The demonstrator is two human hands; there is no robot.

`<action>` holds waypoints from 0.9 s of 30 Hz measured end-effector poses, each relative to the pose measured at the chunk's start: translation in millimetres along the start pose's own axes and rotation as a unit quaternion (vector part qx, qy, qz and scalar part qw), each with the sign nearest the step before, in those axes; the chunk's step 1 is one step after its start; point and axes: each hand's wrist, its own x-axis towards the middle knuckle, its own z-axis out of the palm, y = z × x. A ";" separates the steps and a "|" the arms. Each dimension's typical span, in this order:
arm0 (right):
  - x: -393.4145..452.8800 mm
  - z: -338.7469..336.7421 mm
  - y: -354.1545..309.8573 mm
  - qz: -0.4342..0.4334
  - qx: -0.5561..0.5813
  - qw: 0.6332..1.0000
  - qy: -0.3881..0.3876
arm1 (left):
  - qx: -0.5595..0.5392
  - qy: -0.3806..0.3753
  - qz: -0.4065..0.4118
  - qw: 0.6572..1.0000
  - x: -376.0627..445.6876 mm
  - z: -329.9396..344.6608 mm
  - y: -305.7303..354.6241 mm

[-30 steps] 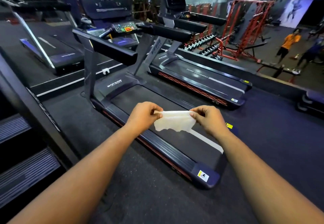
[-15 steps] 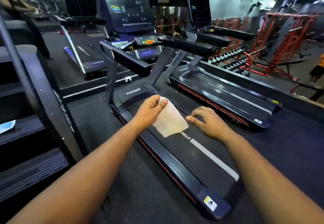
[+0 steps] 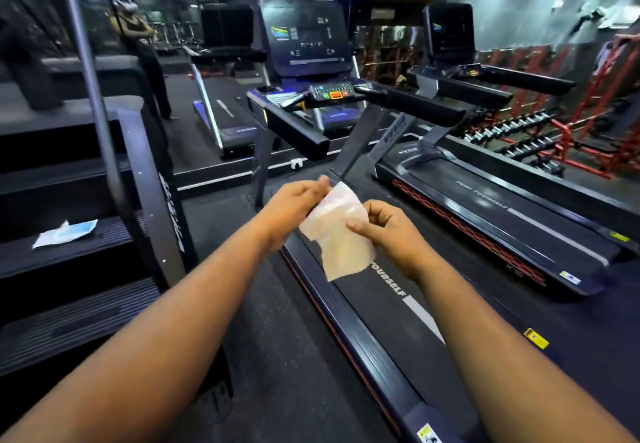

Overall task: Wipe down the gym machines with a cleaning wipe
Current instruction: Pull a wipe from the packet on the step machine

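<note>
The wipe (image 3: 341,234) looked like thin, soft, slightly translucent cloth, creased and matt. The treadmill (image 3: 398,349) had a matt, fine-textured rubber belt, ribbed side rails with a dull sheen, and glossy black plastic on its console (image 3: 306,44). The floor (image 3: 277,356) was rough, speckled rubber. The racks (image 3: 588,123) were red-painted metal.

A gym: rows of treadmills (image 3: 398,304), dumbbell racks (image 3: 512,137) and red weight frames (image 3: 595,103).

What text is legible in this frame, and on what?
"YOURSELF": white print on the near treadmill belt, partly hidden behind the wipe.
Far treadmill belt: white print, upside down, too blurred to read.
Console screen: blurred.
Stair machine side panel: lettering unreadable.
Yellow stickers: too small.
</note>
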 end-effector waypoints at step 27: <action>-0.5 52.6 18.3 0.121 0.131 0.976 0.127 | -0.296 -0.007 -0.189 0.936 -50.9 11.3 -74.7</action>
